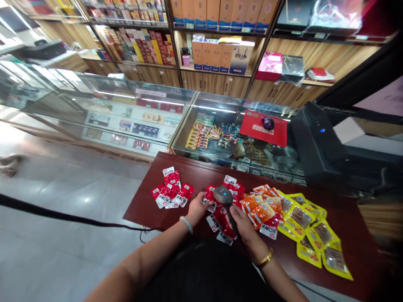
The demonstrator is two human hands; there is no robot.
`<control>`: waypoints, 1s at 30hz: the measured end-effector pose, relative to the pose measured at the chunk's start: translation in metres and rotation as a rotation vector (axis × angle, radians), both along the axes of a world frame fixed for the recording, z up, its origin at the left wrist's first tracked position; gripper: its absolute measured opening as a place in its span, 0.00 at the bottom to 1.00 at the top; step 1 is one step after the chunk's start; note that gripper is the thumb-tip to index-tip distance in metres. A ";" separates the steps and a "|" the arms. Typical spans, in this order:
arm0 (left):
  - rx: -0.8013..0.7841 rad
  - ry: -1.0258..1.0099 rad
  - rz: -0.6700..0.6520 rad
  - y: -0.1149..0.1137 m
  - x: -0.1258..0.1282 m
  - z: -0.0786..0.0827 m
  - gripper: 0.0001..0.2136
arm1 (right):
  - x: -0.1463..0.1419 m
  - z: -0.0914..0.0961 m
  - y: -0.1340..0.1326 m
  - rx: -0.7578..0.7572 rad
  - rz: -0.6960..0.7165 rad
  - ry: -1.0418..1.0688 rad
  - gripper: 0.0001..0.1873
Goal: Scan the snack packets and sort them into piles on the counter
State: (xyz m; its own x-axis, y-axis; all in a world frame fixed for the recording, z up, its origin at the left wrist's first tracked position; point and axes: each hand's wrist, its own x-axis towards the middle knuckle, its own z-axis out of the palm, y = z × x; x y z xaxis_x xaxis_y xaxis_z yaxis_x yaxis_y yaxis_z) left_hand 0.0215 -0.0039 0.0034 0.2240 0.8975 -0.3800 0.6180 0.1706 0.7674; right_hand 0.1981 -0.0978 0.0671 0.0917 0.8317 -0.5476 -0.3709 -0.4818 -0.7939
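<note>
My right hand is wrapped round the handle of a black handheld barcode scanner, its head pointing at the red snack packets under it. My left hand pinches one red snack packet at the edge of that pile. A separate small heap of red packets lies to the left on the dark red table. Orange packets and yellow packets spread out to the right.
A glass display counter with goods stands behind the table, with a red mouse mat and mouse on top. A black machine sits at right. Shelves of boxes line the back wall. A black cable crosses the floor.
</note>
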 end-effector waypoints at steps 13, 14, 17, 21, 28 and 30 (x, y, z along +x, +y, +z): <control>0.169 0.441 0.264 0.026 -0.082 -0.006 0.22 | -0.024 -0.010 0.002 -0.036 0.184 0.039 0.26; 0.205 0.515 0.263 0.030 -0.087 -0.005 0.23 | -0.023 -0.011 -0.002 -0.042 0.186 0.034 0.27; 0.307 0.666 0.271 0.037 -0.093 0.000 0.28 | -0.018 -0.010 -0.012 -0.044 0.170 0.032 0.27; 0.416 0.707 0.192 0.036 -0.076 0.006 0.29 | -0.005 -0.006 -0.027 -0.067 0.107 0.021 0.25; 0.364 0.581 -0.254 0.017 -0.001 -0.003 0.25 | 0.012 -0.009 -0.041 -0.102 -0.023 -0.002 0.22; 0.350 0.587 -0.271 0.013 0.012 -0.007 0.27 | 0.012 -0.010 -0.042 -0.091 -0.037 -0.001 0.22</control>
